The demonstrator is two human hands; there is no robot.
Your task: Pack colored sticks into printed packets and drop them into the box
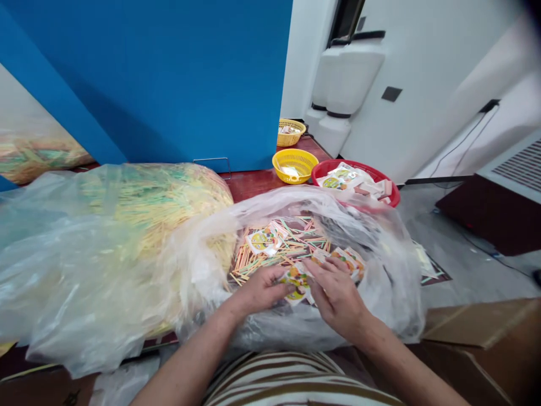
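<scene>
Two bare hands work inside a bulging clear plastic bag at lower centre of the frame. The left hand and the right hand nearly meet over a small printed paper packet. The left hand is half curled, its fingertips on the packet; the right hand is loosely spread, its fingers angled down at the packet's right edge. Whether either hand has firm hold of it cannot be told. The packet lies tilted, its long axis seeming to run from upper left to lower right.

At least three more printed paper packets lie in the bag on a loose layer of many thin orange, yellow and green sticks, which cross in every direction. The packets carry colourful round yellow-green pictures; any writing is too small to read.

One large clear plastic bag packed with similar sticks fills the left of the frame. Two round yellow plastic baskets stand at upper centre on a reddish-brown wooden table: the nearer and the farther. One round red plastic basket, heaped with packets, sits just right of them.
</scene>
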